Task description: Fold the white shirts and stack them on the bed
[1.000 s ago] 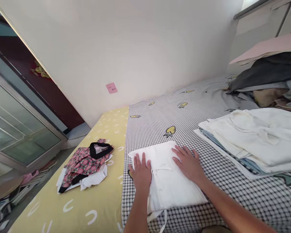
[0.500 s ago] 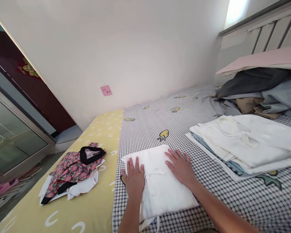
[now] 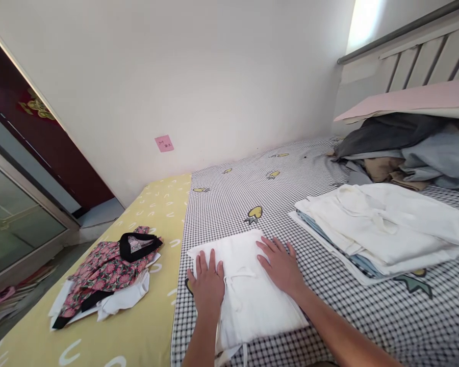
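Note:
A white folded garment [image 3: 248, 306] lies on the black-and-white checked bed sheet [image 3: 229, 204] right in front of me. It forms a rough rectangle, with a thin tie across its middle and a loose strip hanging at its near edge. My left hand [image 3: 208, 285] rests flat on its left side, fingers stretched out. On its upper right side lies my right hand [image 3: 281, 265], palm down with fingers spread. Neither hand grips the cloth; both touch it from above.
To the right sits a stack of folded clothes [image 3: 382, 224], mostly white with a blue layer. Behind it are dark and grey clothes [image 3: 413, 137] under a pink board [image 3: 413, 102]. On the yellow sheet [image 3: 156, 326] at left lies a floral garment [image 3: 110, 270] over white cloth.
The view has shifted slightly, so the scene sits a little further left. Both hands stay flat on the white garment, with hardly any movement over it.

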